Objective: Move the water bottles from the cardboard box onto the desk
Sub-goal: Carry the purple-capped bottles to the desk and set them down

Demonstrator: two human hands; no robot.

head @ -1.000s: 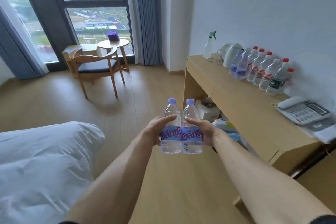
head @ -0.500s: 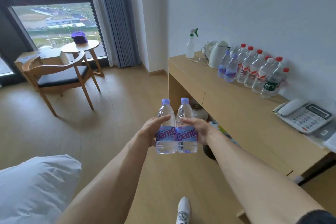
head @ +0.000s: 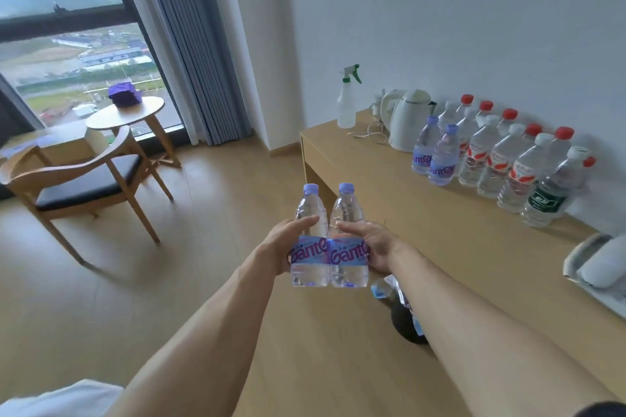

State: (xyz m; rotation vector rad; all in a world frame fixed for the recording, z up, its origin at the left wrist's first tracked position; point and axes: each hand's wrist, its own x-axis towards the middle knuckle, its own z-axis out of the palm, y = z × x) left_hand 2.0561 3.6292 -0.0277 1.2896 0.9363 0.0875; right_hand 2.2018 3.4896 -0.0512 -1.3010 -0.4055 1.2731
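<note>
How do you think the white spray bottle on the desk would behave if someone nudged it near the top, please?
The spray bottle is tall and narrow with its trigger head up high, so it would probably tip rather than slide. It looks mostly empty, so likely light. It stands near the desk corner and could fall off.

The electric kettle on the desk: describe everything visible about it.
The kettle is cream-white, plastic-looking, with a domed lid, a handle on its left and a dark spout on its right. It stands upright at the back of the desk, between the spray bottle and the water bottles. Its cord lies on the desk.
</note>
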